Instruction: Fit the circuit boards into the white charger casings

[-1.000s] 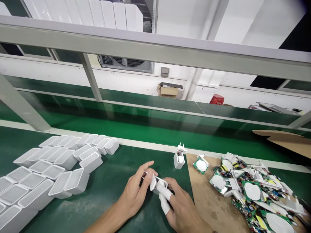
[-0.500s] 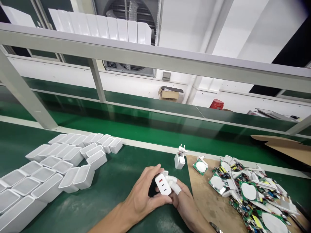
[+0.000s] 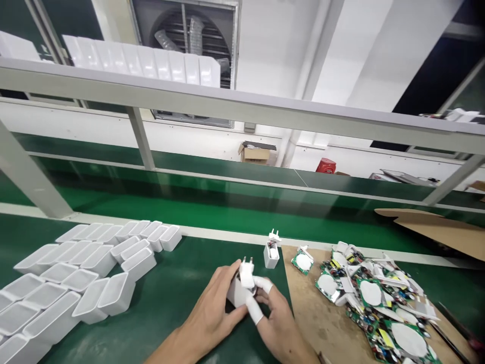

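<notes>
Right hand (image 3: 279,319): two close-fitting white sleeves, namely thumb cover (image 3: 253,309) and forefinger cover (image 3: 264,284); each tubular, ending partway down, remainder uncovered. Right wrist (image 3: 303,349): sliver of a dark item (image 3: 323,358) at lower edge of view, unidentifiable. Left hand (image 3: 215,306): bare. Left forearm (image 3: 175,346): bare as far as visible.

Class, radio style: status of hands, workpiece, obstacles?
Left hand around white casing. Right hand at plug piece, prongs up. Similar unit stands beyond, apart from both hands.
</notes>
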The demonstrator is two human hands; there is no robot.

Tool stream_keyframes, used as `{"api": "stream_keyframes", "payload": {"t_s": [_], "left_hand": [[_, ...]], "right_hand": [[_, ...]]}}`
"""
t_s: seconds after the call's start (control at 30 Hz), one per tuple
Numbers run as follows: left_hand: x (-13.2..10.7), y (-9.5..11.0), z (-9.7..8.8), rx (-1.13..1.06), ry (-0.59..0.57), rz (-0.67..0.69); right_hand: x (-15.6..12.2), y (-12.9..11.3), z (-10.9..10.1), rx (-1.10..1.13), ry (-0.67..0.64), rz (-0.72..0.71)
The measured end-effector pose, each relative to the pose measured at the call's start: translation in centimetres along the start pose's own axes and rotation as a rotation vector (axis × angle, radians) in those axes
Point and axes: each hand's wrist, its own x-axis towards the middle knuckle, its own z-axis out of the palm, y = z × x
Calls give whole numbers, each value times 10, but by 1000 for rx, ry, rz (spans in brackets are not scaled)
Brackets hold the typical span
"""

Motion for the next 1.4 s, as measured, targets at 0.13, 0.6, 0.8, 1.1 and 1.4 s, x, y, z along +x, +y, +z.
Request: {"api": "stream_keyframes", "payload": {"t_s": [0.13, 0.6, 0.8, 1.1, 1.4], "left_hand": [[7, -9, 2, 28, 21, -154], [118, -18, 47, -218, -164, -239], [80, 0, 18, -112, -126, -262], [-19, 6, -126, 923, 83, -340], [-71, -37, -164, 1036, 104, -323]], "right_hand": [[-1, -10, -13, -371, -17, -204], [32, 38, -126, -1399, 436, -327], [27, 22, -128, -1342, 402, -366], [8, 11, -87, -405, -38, 138], [0, 5, -60, -775, -31, -172]]}}
